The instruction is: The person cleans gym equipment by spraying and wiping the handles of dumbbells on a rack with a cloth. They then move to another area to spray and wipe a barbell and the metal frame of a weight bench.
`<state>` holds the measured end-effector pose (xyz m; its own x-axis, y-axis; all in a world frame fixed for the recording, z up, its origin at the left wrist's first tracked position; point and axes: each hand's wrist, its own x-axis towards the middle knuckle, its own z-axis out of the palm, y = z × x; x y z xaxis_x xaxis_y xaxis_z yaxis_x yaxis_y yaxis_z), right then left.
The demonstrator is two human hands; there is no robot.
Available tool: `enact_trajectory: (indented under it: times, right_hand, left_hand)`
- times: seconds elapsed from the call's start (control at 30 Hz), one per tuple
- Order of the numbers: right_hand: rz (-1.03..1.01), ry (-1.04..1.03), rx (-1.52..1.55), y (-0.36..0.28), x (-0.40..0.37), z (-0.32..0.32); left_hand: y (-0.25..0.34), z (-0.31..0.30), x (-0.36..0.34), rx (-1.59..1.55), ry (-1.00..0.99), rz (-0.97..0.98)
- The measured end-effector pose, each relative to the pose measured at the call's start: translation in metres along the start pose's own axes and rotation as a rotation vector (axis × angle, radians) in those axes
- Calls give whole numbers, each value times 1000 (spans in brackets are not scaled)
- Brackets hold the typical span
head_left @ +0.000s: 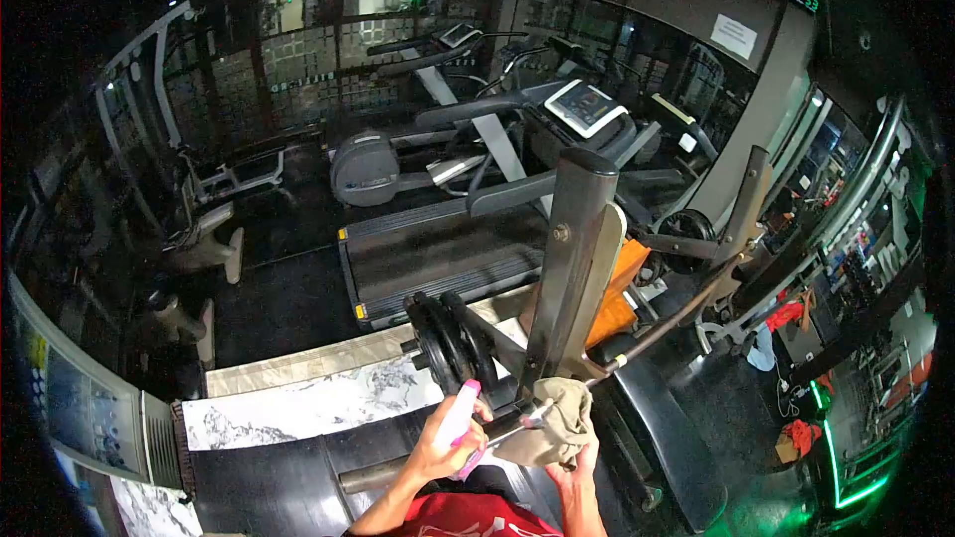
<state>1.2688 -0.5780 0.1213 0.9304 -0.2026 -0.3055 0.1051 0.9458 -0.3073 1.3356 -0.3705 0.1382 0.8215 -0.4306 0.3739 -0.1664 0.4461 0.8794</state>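
A beige cloth (553,420) is bunched against the foot of a grey steel upright (572,259) of a weight machine, low in the middle of the view. The right hand (577,465) grips it from below, fingers closed into the folds and pressing it to the metal. Just beside it, the left hand (438,443) is wrapped shut around a pink-and-white spray bottle (460,420), nozzle end up and tilted toward the upright. Black weight plates (453,338) hang on a peg just above the bottle. A black padded seat (667,428) lies to the right, an orange pad (619,288) behind the upright, and a treadmill (438,259) beyond.
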Motion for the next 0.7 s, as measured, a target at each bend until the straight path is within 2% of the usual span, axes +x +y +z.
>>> enact_trajectory:
  times: [0.03,0.1,0.17,0.3,0.33,0.37,0.43,0.47,0.5,0.57,0.6,0.7]
  right_hand:
    - [20,-68,-66,-1,-4,1]
    - [-33,62,94,1,-9,7]
    - [-95,92,84,11,-15,8]
    - [-249,86,-11,26,-18,-1]
    - [-275,134,140,26,-22,8]
    - [-201,129,121,22,-26,0]
    - [-263,183,251,19,-24,-7]
    - [-282,133,232,16,-23,-15]
    - [-368,201,241,14,-18,-15]
    - [-313,76,182,5,-23,-22]
    - [-338,135,234,4,-24,-15]
    - [-415,106,215,5,-35,4]
  left_hand:
    - [0,-1,3,-20,-18,15]
    - [-2,-3,7,-71,-60,-24]
    - [2,0,11,56,-73,-35]
    - [14,4,20,32,-47,-88]
    - [17,6,24,48,-12,-72]
    - [19,5,29,44,-18,-76]
    - [24,4,36,257,-92,-25]
    - [25,9,37,223,-37,-49]
    - [28,11,40,220,-42,-47]
    - [32,13,44,307,-97,-96]
    - [31,16,44,261,-66,-101]
    - [35,16,44,341,-115,-111]
